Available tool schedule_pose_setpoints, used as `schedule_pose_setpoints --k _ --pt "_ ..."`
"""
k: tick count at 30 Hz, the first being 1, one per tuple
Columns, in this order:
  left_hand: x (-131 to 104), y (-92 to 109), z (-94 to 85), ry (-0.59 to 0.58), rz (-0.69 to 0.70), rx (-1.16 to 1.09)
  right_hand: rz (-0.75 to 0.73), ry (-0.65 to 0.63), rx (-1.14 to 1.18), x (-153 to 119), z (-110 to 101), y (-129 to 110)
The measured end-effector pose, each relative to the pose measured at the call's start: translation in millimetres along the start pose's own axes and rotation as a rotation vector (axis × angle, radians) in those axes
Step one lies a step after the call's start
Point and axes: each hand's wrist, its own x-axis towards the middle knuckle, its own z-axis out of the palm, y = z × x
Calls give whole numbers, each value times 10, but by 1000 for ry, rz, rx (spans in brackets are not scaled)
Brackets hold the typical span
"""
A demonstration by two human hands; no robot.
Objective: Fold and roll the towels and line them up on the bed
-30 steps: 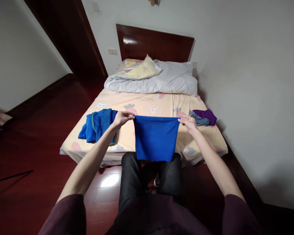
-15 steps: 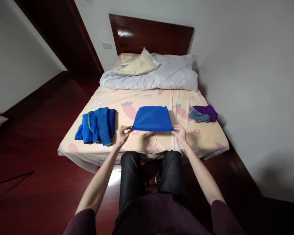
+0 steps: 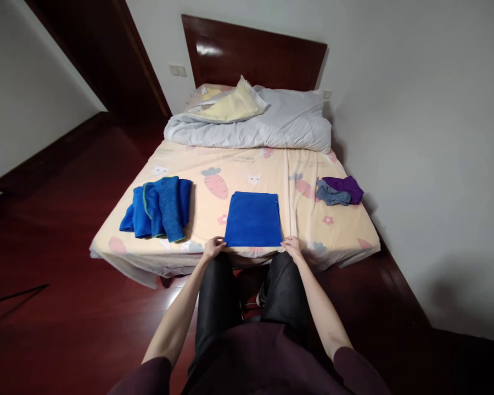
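A blue folded cloth (image 3: 253,220) lies flat near the front edge of the bed (image 3: 197,211), roughly square. My left hand (image 3: 214,247) pinches its near left corner. At its near right corner, my right hand (image 3: 291,247) has its fingers closed on the cloth. Left of it is a pile of folded blue clothes (image 3: 158,209), one with green trim. Over on the right side of the bed lie a grey-blue bundle (image 3: 332,194) and a purple bundle (image 3: 349,189), touching each other.
A grey-white quilt (image 3: 292,123) and a pale yellow cloth (image 3: 234,105) lie at the far end, before the dark wooden headboard (image 3: 255,52). A thin black rod (image 3: 16,294) is at the lower left. A wall stands on the right.
Both hands have come down and nearer to my body with the blue cloth, which was partly raised and now lies flat at the bed's front edge.
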Motion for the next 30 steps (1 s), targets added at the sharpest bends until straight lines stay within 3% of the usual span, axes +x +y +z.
schedule_pose_setpoints --k 8,12,20,30 --pt "-295 -178 -24 -126 27 -99 99 -99 3 -150 -166 67" --pt "-249 -167 -1 -146 22 -170 124 -151 40 -154 -165 20" --pt "286 90 -52 -121 10 -347 108 -249 74 214 -80 -260" --pt "1292 528 -116 3 26 -381 10 -228 34 1326 276 -521"
